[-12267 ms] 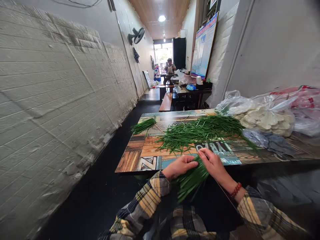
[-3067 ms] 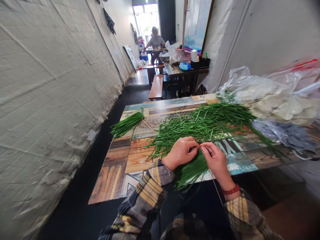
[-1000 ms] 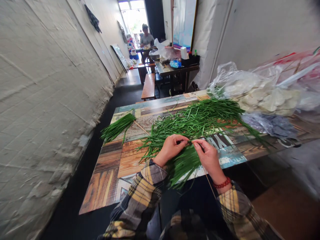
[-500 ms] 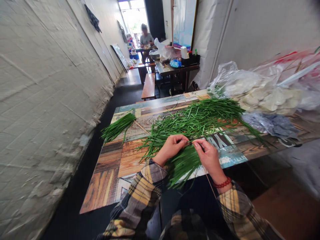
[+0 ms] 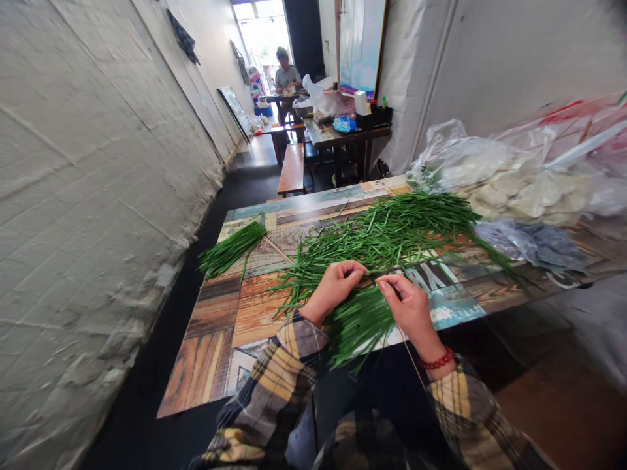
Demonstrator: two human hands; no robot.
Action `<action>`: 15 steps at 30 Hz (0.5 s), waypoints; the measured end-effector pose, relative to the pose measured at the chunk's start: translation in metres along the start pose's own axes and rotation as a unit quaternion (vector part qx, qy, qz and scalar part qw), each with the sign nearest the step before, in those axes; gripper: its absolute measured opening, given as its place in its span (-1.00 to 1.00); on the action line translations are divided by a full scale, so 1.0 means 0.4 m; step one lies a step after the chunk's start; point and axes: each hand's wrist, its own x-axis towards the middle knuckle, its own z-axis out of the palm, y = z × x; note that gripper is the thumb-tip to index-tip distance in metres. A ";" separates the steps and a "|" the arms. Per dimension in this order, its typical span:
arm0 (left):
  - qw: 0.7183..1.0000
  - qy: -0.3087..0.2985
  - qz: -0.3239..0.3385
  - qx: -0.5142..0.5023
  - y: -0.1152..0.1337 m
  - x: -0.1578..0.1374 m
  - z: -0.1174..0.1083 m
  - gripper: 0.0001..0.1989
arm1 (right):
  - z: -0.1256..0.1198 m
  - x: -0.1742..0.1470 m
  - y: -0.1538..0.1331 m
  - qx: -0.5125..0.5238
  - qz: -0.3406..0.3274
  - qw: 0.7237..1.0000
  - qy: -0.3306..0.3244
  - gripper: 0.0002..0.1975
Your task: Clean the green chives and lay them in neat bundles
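Observation:
My left hand [image 5: 341, 284] is closed in a pinch over a bunch of garlic chives [image 5: 361, 323], with what look like chive ends at its fingertips. Close beside it, my right hand [image 5: 406, 305] is also pinched, its fingertips a short gap from the left ones. A thin wooden skewer [image 5: 413, 358] slants out below my right hand, in line with its fingertips; its upper part is hidden. Under both hands, the bunch's leaves fan toward the table's front edge. Behind them lies a loose heap of chives [image 5: 372, 228].
At left on the patterned table [image 5: 210, 339] lies another chive bunch [image 5: 234, 249] with a skewer [image 5: 278, 249] through it. Plastic bags [image 5: 524, 176] of pale slices and a grey cloth [image 5: 556, 245] sit at right. Farther back are a bench [image 5: 292, 168], another table and a seated person [image 5: 287, 75].
My left hand has shifted slightly up and left, so the gap between my fingertips is a little wider. The right hand and the bunch have hardly moved.

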 end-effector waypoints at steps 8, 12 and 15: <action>0.998 -0.052 0.016 0.004 -0.009 0.001 0.001 -0.78 | 0.004 0.002 0.007 0.011 0.011 1.000 0.006 -0.74; 0.998 -0.059 0.025 0.009 -0.017 0.003 0.000 -0.79 | 0.004 0.003 0.010 0.019 0.019 1.000 0.001 -0.75; 0.998 -0.058 0.032 0.022 -0.020 0.002 0.000 -0.79 | 0.005 0.003 0.008 0.020 0.020 1.000 0.000 -0.75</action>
